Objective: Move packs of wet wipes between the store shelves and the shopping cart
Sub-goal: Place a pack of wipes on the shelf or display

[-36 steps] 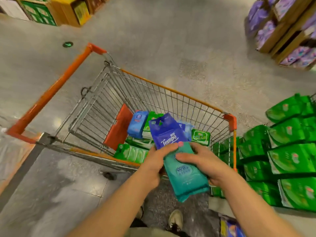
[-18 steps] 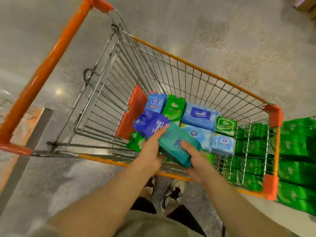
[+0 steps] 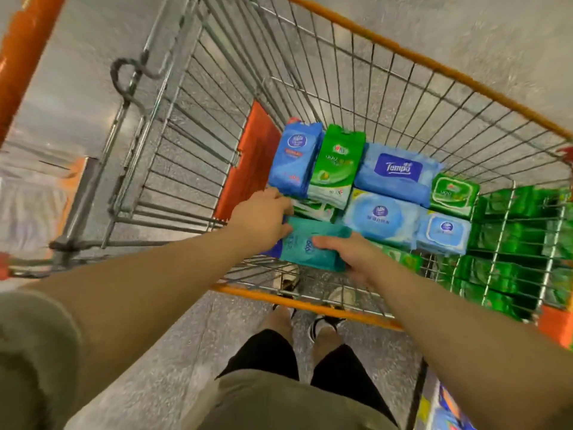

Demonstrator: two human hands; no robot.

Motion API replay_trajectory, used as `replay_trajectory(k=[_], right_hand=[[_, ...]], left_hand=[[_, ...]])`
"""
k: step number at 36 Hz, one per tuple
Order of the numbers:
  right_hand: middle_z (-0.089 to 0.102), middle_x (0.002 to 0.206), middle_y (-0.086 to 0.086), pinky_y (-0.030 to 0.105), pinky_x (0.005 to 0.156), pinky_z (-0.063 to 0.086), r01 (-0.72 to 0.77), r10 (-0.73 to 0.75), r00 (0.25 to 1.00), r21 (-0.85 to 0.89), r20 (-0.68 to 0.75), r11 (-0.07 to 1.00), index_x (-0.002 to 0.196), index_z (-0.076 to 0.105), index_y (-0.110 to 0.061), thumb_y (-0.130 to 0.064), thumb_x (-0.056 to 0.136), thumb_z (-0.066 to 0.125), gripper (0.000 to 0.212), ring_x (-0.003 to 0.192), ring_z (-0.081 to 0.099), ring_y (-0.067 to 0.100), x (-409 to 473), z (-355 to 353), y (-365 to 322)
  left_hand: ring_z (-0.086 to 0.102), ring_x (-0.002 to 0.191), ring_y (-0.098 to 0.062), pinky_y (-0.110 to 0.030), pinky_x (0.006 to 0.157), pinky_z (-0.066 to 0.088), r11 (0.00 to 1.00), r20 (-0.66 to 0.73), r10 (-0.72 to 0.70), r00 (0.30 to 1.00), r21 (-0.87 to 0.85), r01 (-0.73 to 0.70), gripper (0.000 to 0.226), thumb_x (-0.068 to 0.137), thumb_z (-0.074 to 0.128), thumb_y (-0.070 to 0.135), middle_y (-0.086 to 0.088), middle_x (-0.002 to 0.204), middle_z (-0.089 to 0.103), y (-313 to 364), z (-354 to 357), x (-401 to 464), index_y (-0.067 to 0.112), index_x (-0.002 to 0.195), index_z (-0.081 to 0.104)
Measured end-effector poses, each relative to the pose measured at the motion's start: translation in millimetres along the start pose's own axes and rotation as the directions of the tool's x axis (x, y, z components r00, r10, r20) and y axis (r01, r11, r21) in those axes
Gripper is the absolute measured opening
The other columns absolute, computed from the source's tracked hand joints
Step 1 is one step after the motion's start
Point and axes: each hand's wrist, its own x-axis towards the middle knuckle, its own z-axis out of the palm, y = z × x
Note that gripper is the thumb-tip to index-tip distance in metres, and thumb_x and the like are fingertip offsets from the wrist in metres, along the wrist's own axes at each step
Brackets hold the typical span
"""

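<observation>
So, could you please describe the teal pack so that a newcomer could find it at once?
Look inside the wire shopping cart, at its near edge. Both hands hold the teal pack there. It is the only teal one, beside blue and green packs.

Packs laid in the shopping cart point(image 3: 366, 62), with stacked packs beyond its right wall

A held pack point(image 3: 313, 243) is placed at the near edge inside the cart, between the left hand point(image 3: 262, 223) and the right hand point(image 3: 350, 254). Behind it, two upright packs point(image 3: 319, 162) are set at the left, the Tempo pack point(image 3: 397, 175) to their right. Shelf packs point(image 3: 521, 243) are seen through the right wall.
</observation>
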Motion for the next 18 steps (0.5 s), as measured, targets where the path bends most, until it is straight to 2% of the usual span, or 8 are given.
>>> replay_trajectory(k=[4, 9, 10, 12, 13, 15, 17, 18], right_hand=[[0.078, 0.104, 0.011, 0.047, 0.087, 0.059, -0.049, 0.049, 0.999, -0.003, -0.009, 0.999, 0.103, 0.072, -0.013, -0.001, 0.087, 0.073, 0.021, 0.088, 0.075, 0.028, 3, 5, 1], [0.079, 0.101, 0.009, 0.048, 0.084, 0.061, -0.054, 0.045, 0.986, -0.055, -0.162, 0.997, 0.106, 0.072, -0.012, -0.004, 0.074, 0.085, 0.035, 0.089, 0.076, 0.028, -1, 12, 1], [0.079, 0.102, 0.008, 0.047, 0.084, 0.062, -0.053, 0.033, 0.979, -0.092, -0.201, 0.994, 0.105, 0.072, -0.013, -0.008, 0.069, 0.089, 0.040, 0.088, 0.076, 0.027, -3, 12, -1], [0.077, 0.100, 0.003, 0.033, 0.070, 0.061, -0.052, -0.007, 0.963, -0.212, -0.268, 0.976, 0.103, 0.071, -0.014, -0.019, 0.070, 0.091, 0.039, 0.080, 0.074, 0.019, -13, 13, -7], [0.073, 0.098, 0.001, 0.026, 0.060, 0.055, -0.070, -0.022, 0.953, -0.291, -0.301, 0.954, 0.103, 0.069, -0.014, -0.027, 0.076, 0.087, 0.035, 0.075, 0.069, 0.013, -21, 12, -12], [0.066, 0.093, 0.005, 0.027, 0.054, 0.043, -0.137, -0.040, 0.929, -0.443, -0.367, 0.886, 0.098, 0.066, -0.011, -0.044, 0.088, 0.073, 0.035, 0.072, 0.061, 0.014, -37, 4, -23], [0.063, 0.097, 0.010, 0.033, 0.065, 0.042, -0.178, -0.066, 0.916, -0.549, -0.395, 0.817, 0.095, 0.062, -0.008, -0.050, 0.094, 0.060, 0.042, 0.080, 0.058, 0.024, -52, -9, -32], [0.061, 0.105, 0.012, 0.036, 0.076, 0.045, -0.184, -0.087, 0.912, -0.589, -0.401, 0.787, 0.102, 0.060, -0.008, -0.050, 0.097, 0.055, 0.043, 0.090, 0.058, 0.027, -61, -18, -37]], left_hand=[[0.053, 0.113, -0.034, -0.046, 0.097, 0.047, 1.000, 0.037, 0.026, 0.999, -0.001, -0.026, 0.046, 0.083, 0.079, 0.042, -0.012, 0.123, 0.051, -4, 6, 7, 0.015, 0.114, 0.059], [0.055, 0.111, -0.037, -0.044, 0.095, 0.046, 0.999, 0.154, -0.011, 0.988, 0.032, 0.006, 0.043, 0.091, 0.068, 0.050, -0.015, 0.122, 0.052, -11, 7, 6, 0.013, 0.112, 0.057], [0.054, 0.113, -0.036, -0.046, 0.095, 0.046, 0.999, 0.178, -0.018, 0.984, 0.033, 0.013, 0.042, 0.092, 0.066, 0.052, -0.014, 0.120, 0.053, -11, 7, 5, 0.015, 0.109, 0.055], [0.052, 0.116, -0.033, -0.048, 0.093, 0.049, 0.997, 0.212, -0.019, 0.977, 0.081, 0.002, 0.041, 0.093, 0.062, 0.056, -0.011, 0.121, 0.055, -7, 2, 2, 0.019, 0.108, 0.053], [0.052, 0.117, -0.032, -0.047, 0.092, 0.049, 0.990, 0.219, -0.004, 0.976, 0.135, -0.026, 0.043, 0.093, 0.060, 0.057, -0.009, 0.123, 0.055, -3, -1, 1, 0.019, 0.112, 0.053], [0.051, 0.121, -0.032, -0.045, 0.091, 0.048, 0.968, 0.210, 0.045, 0.977, 0.232, -0.095, 0.048, 0.093, 0.058, 0.057, -0.009, 0.128, 0.056, 10, -12, 2, 0.019, 0.121, 0.053], [0.051, 0.125, -0.031, -0.045, 0.095, 0.047, 0.954, 0.182, 0.101, 0.978, 0.261, -0.147, 0.053, 0.093, 0.055, 0.059, -0.008, 0.131, 0.056, 25, -26, 3, 0.019, 0.127, 0.053], [0.051, 0.126, -0.031, -0.045, 0.096, 0.047, 0.951, 0.172, 0.129, 0.977, 0.258, -0.171, 0.056, 0.093, 0.054, 0.062, -0.009, 0.132, 0.055, 34, -34, 4, 0.019, 0.129, 0.054]])
